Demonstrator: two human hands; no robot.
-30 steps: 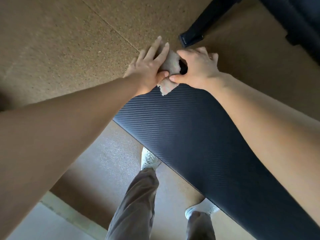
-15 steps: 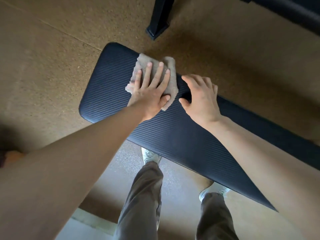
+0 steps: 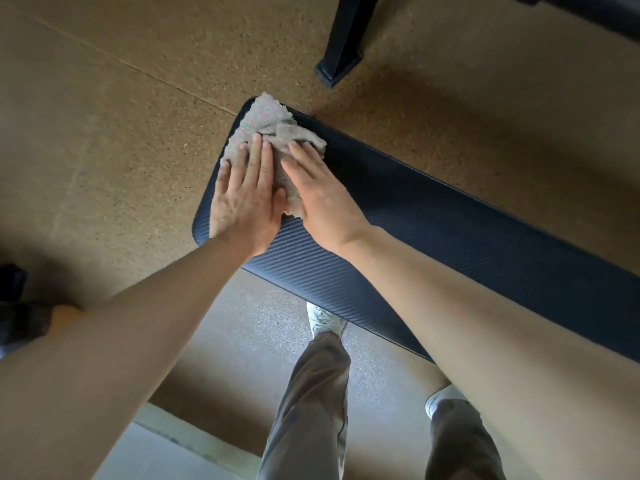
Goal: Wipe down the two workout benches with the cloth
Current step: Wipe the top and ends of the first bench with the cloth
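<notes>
Both hands flat, side by side: left hand [image 3: 242, 199] and right hand [image 3: 320, 194] press cloth [image 3: 268, 133] on bench [image 3: 450, 230] end, frame centre.

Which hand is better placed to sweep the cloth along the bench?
Probably the right hand: flat on the cloth, nearest the bare length of the bench; the left hand sits at the end.

Bench [image 3: 450, 237]: right end seemingly off-frame.

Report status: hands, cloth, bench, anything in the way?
Left hand and right hand open, pressing flat on cloth. Cloth bunched at end of bench. Black leg stands beyond, apart from bench.
</notes>
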